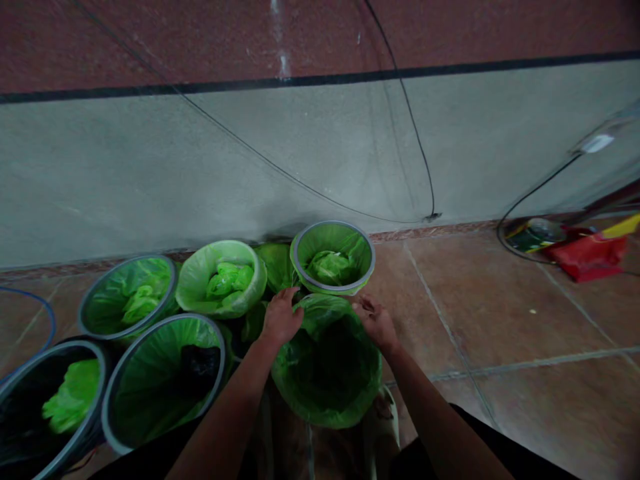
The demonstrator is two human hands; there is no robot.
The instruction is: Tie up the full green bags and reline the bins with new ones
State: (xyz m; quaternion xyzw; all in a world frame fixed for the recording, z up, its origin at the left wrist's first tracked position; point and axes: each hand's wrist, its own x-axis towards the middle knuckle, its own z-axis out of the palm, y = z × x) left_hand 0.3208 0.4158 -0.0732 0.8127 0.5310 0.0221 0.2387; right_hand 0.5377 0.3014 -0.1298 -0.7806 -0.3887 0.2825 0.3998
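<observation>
Between my feet a bin stands with a green plastic bin liner (327, 407) folded over its top; the inside is dark. My left hand (283, 320) is at the liner's far left edge, its fingers and thumb closed on the plastic. At the far right edge my right hand (374, 323) has curled fingers pinching the liner. Just beyond them stands another lined bin with a grey rim ring (373, 257) and a crumpled green bag (331, 268) inside.
To the left stand several lined bins, among them one with a pale green liner (187, 280) and one with a grey ring (107, 407). Cables (410, 107) hang along the wall (150, 173). A red dustpan-like object (587, 257) and a can (535, 235) lie at right on the tiled floor (480, 293).
</observation>
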